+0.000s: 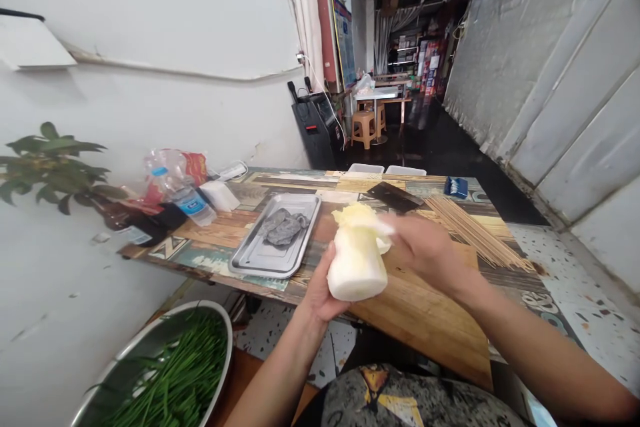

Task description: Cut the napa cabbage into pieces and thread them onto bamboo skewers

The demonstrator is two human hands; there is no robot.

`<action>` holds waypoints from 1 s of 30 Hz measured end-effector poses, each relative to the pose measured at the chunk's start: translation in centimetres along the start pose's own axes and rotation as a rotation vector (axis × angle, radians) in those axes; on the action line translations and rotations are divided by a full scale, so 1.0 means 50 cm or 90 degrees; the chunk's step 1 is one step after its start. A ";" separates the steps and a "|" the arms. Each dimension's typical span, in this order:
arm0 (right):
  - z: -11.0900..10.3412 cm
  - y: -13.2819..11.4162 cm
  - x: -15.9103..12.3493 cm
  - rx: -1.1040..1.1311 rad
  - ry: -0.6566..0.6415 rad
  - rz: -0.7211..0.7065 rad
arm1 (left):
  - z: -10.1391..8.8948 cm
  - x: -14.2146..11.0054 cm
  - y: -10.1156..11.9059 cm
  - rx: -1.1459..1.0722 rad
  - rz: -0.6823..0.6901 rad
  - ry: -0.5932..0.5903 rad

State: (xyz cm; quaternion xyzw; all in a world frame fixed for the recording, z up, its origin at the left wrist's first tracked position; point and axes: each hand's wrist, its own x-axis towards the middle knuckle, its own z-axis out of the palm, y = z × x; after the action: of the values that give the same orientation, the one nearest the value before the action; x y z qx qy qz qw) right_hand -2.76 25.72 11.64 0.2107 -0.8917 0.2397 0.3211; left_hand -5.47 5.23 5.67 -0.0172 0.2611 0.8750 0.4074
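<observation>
A pale napa cabbage (356, 267) with yellow leaf tips is held up over the near edge of the table. My left hand (320, 290) is wrapped round its left side and underside, with the cut white base tilted toward me. At the upper right of the cabbage, my right hand (425, 247) is closed on a white cabbage leaf (384, 223) that stands away from the head. Its fingertips are slightly blurred. Below the hands lies a wooden cutting board (435, 327). A dark cleaver blade (393, 196) rests just beyond the cabbage.
Left of the cabbage, a metal tray (240, 261) holds a crumpled grey item (284, 227). Bamboo skewers (475, 233) and a blue box (456, 187) lie at right. A water bottle (193, 203) stands far left. A metal bowl (227, 327) of long green vegetables (170, 373) sits lower left.
</observation>
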 end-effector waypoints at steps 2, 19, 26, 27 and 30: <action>-0.006 0.029 0.039 0.015 0.052 0.115 | -0.012 -0.005 0.001 -0.005 -0.021 -0.029; 0.089 0.032 -0.016 0.133 -0.111 0.127 | -0.036 0.010 0.015 -0.111 0.124 0.059; 0.056 -0.005 -0.019 0.231 -0.147 -0.024 | -0.021 0.015 -0.008 -0.078 0.066 0.000; 0.051 -0.006 -0.019 0.225 -0.143 -0.031 | -0.022 0.013 -0.011 -0.074 0.069 -0.012; 0.043 -0.013 -0.023 0.203 -0.095 -0.091 | -0.021 0.009 -0.017 -0.062 0.091 -0.036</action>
State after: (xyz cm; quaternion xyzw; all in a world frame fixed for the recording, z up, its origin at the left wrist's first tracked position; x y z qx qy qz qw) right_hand -2.62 24.24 9.59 0.3388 -0.8466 0.3382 0.2326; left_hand -5.32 5.49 4.28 0.0062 0.2073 0.9135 0.3500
